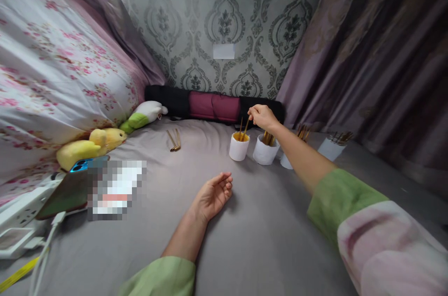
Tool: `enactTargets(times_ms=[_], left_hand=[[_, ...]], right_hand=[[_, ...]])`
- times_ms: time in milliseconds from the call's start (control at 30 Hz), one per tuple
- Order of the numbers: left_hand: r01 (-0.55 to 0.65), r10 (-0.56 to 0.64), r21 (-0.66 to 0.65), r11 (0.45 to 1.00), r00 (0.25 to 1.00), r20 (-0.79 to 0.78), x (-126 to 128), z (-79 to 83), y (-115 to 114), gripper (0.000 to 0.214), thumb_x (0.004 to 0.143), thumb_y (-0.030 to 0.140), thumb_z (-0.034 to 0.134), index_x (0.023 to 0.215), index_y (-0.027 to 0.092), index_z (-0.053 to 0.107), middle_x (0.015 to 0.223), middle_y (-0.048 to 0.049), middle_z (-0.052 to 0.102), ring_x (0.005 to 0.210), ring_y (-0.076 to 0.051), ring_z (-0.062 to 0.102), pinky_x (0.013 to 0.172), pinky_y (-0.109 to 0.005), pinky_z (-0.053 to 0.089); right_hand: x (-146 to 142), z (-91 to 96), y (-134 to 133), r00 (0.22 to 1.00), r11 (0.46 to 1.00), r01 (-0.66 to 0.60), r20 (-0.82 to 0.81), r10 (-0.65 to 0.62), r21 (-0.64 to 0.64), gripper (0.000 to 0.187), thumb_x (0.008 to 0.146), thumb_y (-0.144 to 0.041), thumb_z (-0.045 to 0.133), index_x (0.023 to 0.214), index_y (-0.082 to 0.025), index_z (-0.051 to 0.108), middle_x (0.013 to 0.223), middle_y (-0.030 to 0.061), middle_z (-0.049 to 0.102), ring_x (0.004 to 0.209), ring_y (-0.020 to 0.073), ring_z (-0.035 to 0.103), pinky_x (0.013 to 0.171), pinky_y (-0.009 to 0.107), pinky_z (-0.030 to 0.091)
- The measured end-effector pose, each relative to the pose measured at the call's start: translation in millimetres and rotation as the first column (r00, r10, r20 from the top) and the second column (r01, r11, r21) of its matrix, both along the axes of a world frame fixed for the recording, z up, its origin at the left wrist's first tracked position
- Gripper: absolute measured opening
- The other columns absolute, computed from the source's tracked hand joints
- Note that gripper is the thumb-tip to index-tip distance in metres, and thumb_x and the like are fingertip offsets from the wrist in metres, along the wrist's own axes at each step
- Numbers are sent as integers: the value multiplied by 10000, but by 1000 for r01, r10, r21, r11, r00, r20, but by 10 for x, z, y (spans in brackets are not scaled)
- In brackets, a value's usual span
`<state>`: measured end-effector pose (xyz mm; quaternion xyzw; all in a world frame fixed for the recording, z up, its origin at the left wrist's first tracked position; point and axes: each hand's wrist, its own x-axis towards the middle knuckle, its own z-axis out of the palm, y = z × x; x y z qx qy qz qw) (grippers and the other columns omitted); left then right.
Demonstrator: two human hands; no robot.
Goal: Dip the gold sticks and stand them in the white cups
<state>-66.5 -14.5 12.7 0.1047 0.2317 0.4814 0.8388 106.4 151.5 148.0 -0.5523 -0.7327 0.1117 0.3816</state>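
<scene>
My right hand (262, 116) pinches the upper end of a thin golden stick (247, 129). The stick's lower end is inside a white cup (239, 151) with a yellow inside, where another thin stick stands upright. Below my right wrist is a second white cup (265, 153), holding several golden-brown sticks (268, 138), partly hidden by my hand. My left hand (214, 195) rests on the grey sheet (245, 240) in front of the cups, palm turned up, fingers loosely curled and holding nothing. Farther left, a few golden sticks (174, 141) lie on the sheet.
Behind my right forearm is a third white cup (287, 160) with sticks; a fourth cup (331, 149) stands farther right. A black and maroon roll (213, 105) lies along the wall. Plush toys (107, 141), a phone (66, 191) and a power strip (24, 209) are at left.
</scene>
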Motion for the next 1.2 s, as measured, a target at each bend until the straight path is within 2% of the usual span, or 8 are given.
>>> enactTargets(times_ms=[300, 567, 900, 1200], left_hand=[[9, -9, -6, 1000, 1000, 7, -1, 8, -9, 104, 782, 156, 483, 825, 94, 555, 710, -49, 566, 542, -57, 502, 461, -160, 390], [-4, 4, -5, 1000, 1000, 3, 2, -9, 7, 101, 771, 151, 500, 822, 86, 559, 701, -52, 569, 540, -65, 508, 451, -162, 390], [0, 0, 1, 1000, 1000, 12, 3, -27, 10, 112, 773, 156, 500, 827, 79, 561, 708, -56, 572, 545, -69, 511, 453, -168, 393], [3, -3, 2, 1000, 1000, 20, 8, -28, 15, 118, 777, 157, 495, 831, 76, 562, 703, -55, 571, 541, -70, 513, 444, -167, 390]], right_hand=[[9, -148, 64, 999, 996, -54, 3, 54, -74, 213, 795, -224, 419, 692, -137, 585, 596, 19, 617, 386, 48, 471, 426, 155, 363], [-6, -277, 132, 1000, 994, -9, 23, 11, -112, 241, 804, -222, 379, 742, -126, 591, 638, 25, 635, 399, 43, 479, 433, 145, 362], [-41, -302, 135, 999, 991, 39, -7, -41, -127, 242, 807, -222, 396, 774, -124, 616, 675, 39, 658, 403, 43, 487, 451, 145, 379], [-49, -363, 156, 998, 984, 29, -43, -37, -173, 230, 809, -212, 403, 791, -123, 615, 727, 51, 669, 400, 41, 492, 396, 129, 357]])
